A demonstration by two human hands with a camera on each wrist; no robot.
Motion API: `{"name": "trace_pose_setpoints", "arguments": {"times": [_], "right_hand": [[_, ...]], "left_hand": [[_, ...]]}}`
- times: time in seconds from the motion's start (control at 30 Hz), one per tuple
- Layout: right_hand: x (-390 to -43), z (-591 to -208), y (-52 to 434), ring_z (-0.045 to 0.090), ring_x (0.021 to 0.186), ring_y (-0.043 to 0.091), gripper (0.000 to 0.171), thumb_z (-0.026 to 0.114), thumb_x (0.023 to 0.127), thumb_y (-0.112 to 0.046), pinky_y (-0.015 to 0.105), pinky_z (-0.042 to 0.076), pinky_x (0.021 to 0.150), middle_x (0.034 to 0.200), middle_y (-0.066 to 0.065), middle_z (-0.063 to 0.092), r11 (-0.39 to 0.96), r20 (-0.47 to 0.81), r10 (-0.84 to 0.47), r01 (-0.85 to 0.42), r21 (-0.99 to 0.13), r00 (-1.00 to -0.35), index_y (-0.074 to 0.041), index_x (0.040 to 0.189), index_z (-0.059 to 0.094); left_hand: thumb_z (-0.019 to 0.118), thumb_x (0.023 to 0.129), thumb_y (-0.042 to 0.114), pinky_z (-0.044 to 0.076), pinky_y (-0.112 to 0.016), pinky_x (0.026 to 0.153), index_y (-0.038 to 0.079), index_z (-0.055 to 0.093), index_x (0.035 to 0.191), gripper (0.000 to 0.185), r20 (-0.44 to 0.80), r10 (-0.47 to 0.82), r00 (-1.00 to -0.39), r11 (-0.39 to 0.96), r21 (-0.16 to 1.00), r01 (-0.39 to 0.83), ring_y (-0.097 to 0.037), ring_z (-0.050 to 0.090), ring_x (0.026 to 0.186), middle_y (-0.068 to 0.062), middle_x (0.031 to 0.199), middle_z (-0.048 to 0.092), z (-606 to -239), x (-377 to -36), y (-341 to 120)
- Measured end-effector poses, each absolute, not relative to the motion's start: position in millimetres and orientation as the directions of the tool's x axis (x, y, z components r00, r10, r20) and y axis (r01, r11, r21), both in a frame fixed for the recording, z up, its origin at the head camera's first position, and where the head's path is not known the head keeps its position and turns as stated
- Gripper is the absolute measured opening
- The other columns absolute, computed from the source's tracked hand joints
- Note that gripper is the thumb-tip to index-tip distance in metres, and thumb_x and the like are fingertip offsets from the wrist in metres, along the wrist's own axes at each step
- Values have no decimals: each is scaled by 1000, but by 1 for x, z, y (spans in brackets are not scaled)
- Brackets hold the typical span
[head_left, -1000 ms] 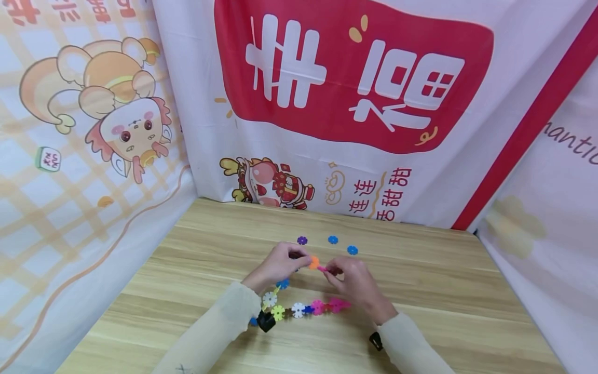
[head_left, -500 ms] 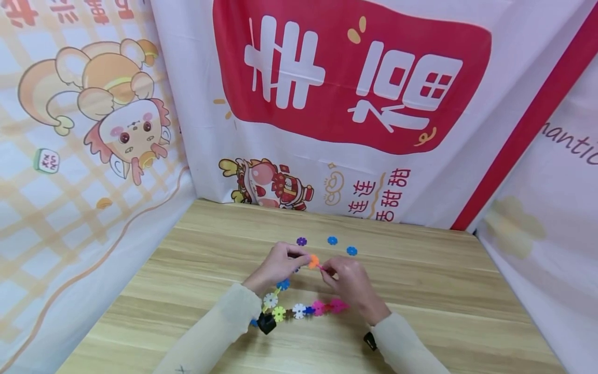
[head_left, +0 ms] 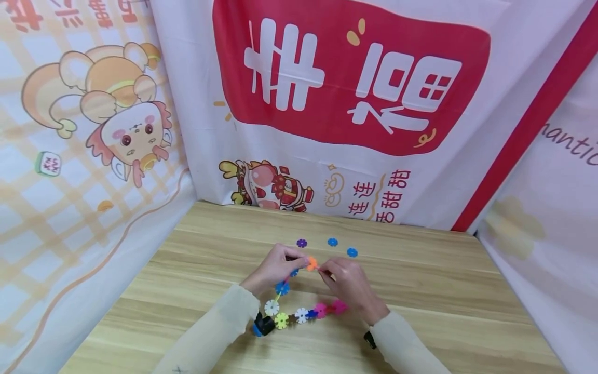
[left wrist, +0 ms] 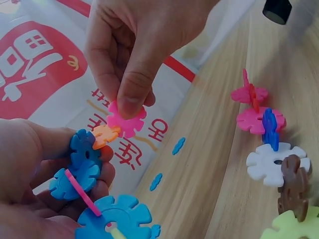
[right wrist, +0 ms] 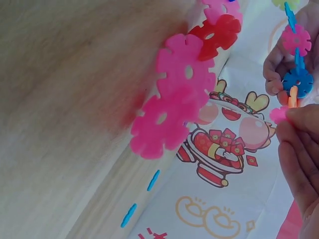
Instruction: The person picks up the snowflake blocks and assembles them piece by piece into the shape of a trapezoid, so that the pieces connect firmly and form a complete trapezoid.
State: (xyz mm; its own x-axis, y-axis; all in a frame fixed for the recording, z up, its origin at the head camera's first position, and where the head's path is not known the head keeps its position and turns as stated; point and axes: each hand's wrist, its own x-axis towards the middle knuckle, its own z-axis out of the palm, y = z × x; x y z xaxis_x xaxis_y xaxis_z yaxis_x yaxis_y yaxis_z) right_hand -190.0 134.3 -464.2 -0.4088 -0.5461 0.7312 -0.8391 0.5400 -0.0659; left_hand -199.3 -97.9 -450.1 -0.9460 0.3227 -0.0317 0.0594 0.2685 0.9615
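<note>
My left hand (head_left: 276, 266) grips one end of a chain of flower-shaped interlocking plastic discs, its fingers curled round a blue disc (left wrist: 82, 149). From that blue piece sticks out an orange disc (head_left: 311, 264). A pink disc (left wrist: 128, 122) is pinched between the thumb and fingers of my right hand (head_left: 350, 283), its edge against the orange one; how deeply they interlock cannot be told. The chain runs down past another blue disc (head_left: 282, 288) and a white disc (head_left: 272, 307). Beyond a yellow disc (head_left: 281, 320) it turns right along the table, ending in a pink disc (head_left: 339, 307).
Loose on the wooden table (head_left: 420, 301) beyond my hands lie a purple disc (head_left: 302, 243), a blue disc (head_left: 333, 242) and a second loose blue disc (head_left: 352, 252). Printed cloth (head_left: 196, 104) stands behind the table and along both sides.
The orange disc has shifted slightly left and the nearer chain has moved a little toward me. My right forearm has come slightly left. Both hands keep their grip.
</note>
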Motion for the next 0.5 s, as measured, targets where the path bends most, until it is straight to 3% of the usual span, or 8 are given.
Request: {"name": "trace_pose_setpoints", "arguments": {"times": [0.1, 0.33, 0.5], "right_hand": [[-190, -464, 134, 75, 72, 10, 21, 94, 74, 1, 15, 60, 67, 83, 2, 80, 529, 746, -537, -846, -66, -394, -7, 88, 80], [-190, -464, 131, 77, 74, 13, 25, 95, 71, 2, 18, 62, 68, 84, 4, 80, 517, 785, -500, -854, -69, -366, -6, 88, 78], [-189, -464, 133, 78, 77, 14, 24, 94, 73, 3, 17, 61, 70, 86, 4, 80, 528, 774, -494, -844, -96, -397, -6, 90, 79]], "left_hand": [[67, 105, 29, 39, -20, 47, 19, 82, 115, 20, -42, 323, -945, 244, 969, 40, -8, 40, 43, -22, 98, 72, -450, -199, -99], [68, 105, 31, 35, -19, 43, 15, 81, 118, 24, -68, 313, -947, 212, 977, -1, -7, 38, 44, -2, 76, 65, -447, -198, -99], [68, 105, 32, 38, -20, 46, 15, 81, 118, 25, -79, 320, -944, 225, 974, -6, -8, 42, 50, -2, 79, 65, -446, -197, -98]]}}
